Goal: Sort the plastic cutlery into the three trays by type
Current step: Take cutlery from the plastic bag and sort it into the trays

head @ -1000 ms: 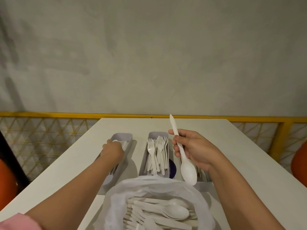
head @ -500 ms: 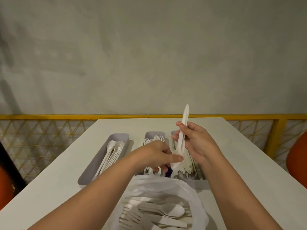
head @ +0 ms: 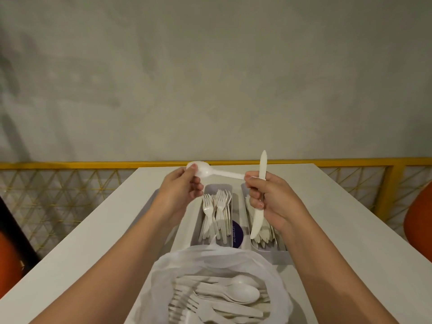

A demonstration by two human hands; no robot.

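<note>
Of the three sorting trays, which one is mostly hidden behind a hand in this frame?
The left tray, covered by the left hand holding a spoon. The middle tray shows forks, and the right tray shows knives.

The left hand (head: pixel 181 192) now pinches the spoon (head: pixel 211 172) by its bowl, drawn leftward; the right hand (head: pixel 272 202) keeps only the knife (head: pixel 260 197).

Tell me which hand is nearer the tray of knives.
Right. The right hand holds a knife over the tray of knives; the left hand is beyond the fork tray.
</note>
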